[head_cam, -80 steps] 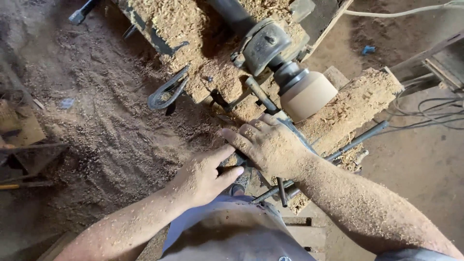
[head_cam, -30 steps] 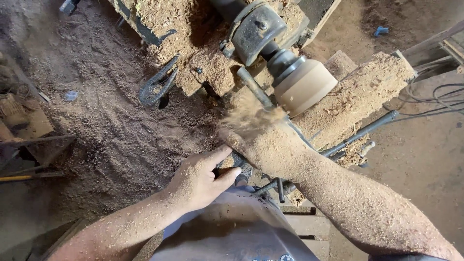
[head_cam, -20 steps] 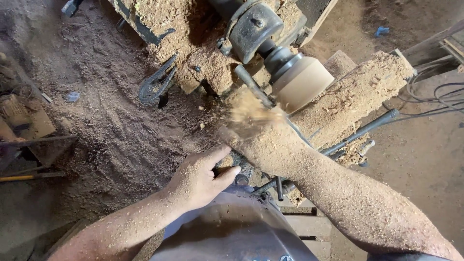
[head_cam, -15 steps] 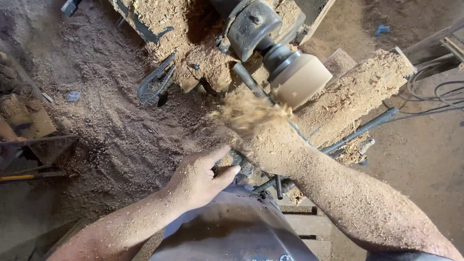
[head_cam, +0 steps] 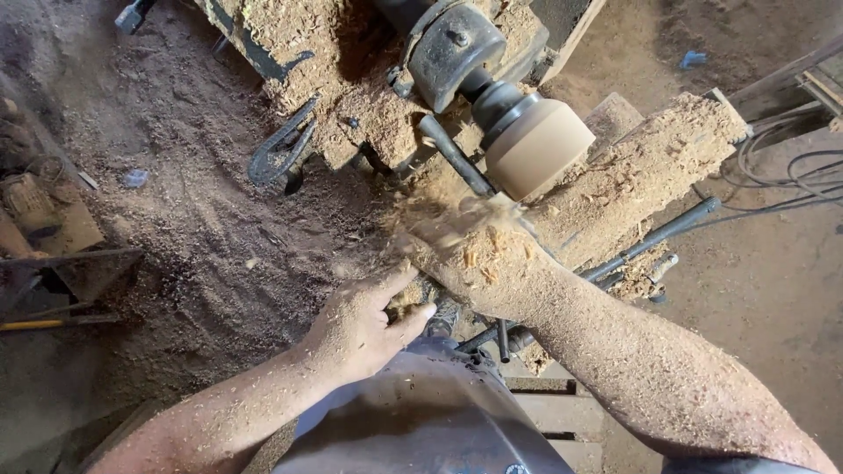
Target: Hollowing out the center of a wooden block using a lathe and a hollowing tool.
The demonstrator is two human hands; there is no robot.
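Observation:
A round, pale wooden workpiece (head_cam: 540, 149) sits on the spindle of a lathe (head_cam: 452, 53). My right hand (head_cam: 479, 254), coated in sawdust, is just below the workpiece, closed over the front of a turning tool, and chips fly off around it. The tool's tip is hidden under the hand and the shavings. My left hand (head_cam: 364, 320) is close to my body, its thumb and fingers wrapped around the tool's dark handle (head_cam: 442, 314). A dark tool rest bar (head_cam: 452, 154) slants between the lathe and my right hand.
Thick sawdust covers the floor (head_cam: 202, 237) on the left. A heap of shavings (head_cam: 650, 167) lies on the lathe bed to the right, with a metal rod (head_cam: 659, 233) below it. A dark metal hook (head_cam: 277, 149) lies left of the lathe. Cables (head_cam: 781, 167) are at the right.
My right hand has moved up to the workpiece and chips now spray off over it. My left hand stays on the handle. The view has shifted slightly.

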